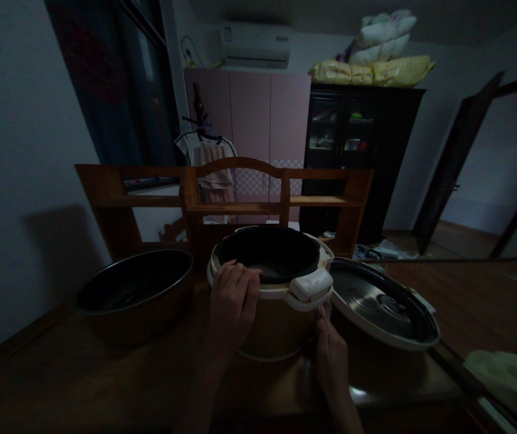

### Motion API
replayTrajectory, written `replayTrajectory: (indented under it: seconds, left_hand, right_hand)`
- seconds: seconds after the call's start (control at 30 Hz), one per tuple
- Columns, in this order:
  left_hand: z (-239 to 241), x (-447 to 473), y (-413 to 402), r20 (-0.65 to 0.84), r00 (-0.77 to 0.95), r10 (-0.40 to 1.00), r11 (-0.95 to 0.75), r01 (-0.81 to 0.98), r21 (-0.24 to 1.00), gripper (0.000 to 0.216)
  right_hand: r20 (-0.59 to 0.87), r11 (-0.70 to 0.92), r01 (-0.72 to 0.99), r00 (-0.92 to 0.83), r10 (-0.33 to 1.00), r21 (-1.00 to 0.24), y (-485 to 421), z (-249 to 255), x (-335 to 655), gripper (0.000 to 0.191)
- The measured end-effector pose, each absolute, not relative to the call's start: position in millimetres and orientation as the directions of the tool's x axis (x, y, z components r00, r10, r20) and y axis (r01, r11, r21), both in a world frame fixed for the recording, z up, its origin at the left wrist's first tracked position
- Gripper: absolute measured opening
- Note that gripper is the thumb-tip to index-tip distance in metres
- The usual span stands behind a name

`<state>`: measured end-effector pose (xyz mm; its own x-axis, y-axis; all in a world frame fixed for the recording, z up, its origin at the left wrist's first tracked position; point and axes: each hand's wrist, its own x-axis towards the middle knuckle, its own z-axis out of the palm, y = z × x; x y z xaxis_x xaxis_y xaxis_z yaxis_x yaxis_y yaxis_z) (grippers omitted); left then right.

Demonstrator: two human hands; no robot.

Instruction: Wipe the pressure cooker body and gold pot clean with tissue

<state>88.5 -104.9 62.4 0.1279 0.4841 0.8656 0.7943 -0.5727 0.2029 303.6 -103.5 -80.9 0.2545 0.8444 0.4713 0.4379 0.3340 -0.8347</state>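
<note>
A cream rice cooker [271,325] stands on the dark wooden table [81,386] in front of me, its black inner pot [269,253] showing. Its lid [382,304] hangs open to the right, the metal inner plate facing up. My left hand [232,304] grips the cooker's near left rim, fingers curled over the edge. My right hand [330,355] sits low against the cooker's right side, just under the hinge latch [311,284]; its fingers are pressed together at the lid's edge, and what they hold is hidden in the dim light.
A large dark metal bowl [134,292] rests on the table to the left. A wooden shelf rack [222,202] stands behind the cooker. A pale green cloth [507,377] lies at the right. Wardrobes, a dark cabinet and an open door are further back.
</note>
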Motion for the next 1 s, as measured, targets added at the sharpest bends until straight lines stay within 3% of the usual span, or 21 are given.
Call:
replayTrajectory:
  seconds: [0.47,1.0]
  left_hand:
    - [64.7,89.0,-106.7,0.862,0.13,0.491,-0.575,0.791,0.208,0.019]
    - [63.5,88.9,-105.2,0.861,0.13,0.492,-0.578,0.788,0.212,0.021]
  right_hand:
    - [0.673,0.514,0.492,0.225,0.705,-0.703,-112.2,-87.0,302.4,0.05]
    - [0.464,0.317,0.443,0.276,0.842,-0.839,-103.5,-82.0,299.8,0.061]
